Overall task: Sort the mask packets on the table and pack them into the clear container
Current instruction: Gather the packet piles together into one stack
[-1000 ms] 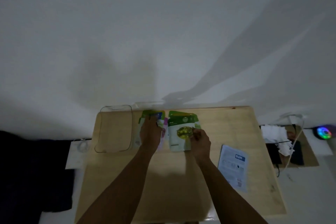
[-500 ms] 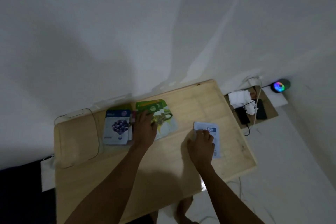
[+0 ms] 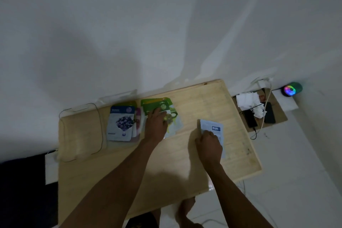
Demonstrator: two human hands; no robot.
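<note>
A clear container [image 3: 81, 131] stands empty at the left end of the wooden table [image 3: 185, 163]. Beside it lies a stack topped by a blue packet with berries [image 3: 121, 123], pink packets peeking out under it. To the right is a pile of green packets [image 3: 157, 103]; my left hand [image 3: 156, 126] rests flat on it, fingers spread. Further right a pale blue packet [image 3: 212, 129] lies face down, and my right hand [image 3: 209, 143] pinches its near left edge against the table.
A white wall rises right behind the table. Off the right end, a low board holds crumpled tissue [image 3: 248, 100], dark devices with cables [image 3: 250, 120] and a glowing round speaker [image 3: 291, 89]. My bare foot [image 3: 185, 209] shows below the table's front edge.
My right hand left the green packets and went right to the pale blue packet, closing on its edge. My left hand shifted from the blue stack onto the green pile. The view swung left.
</note>
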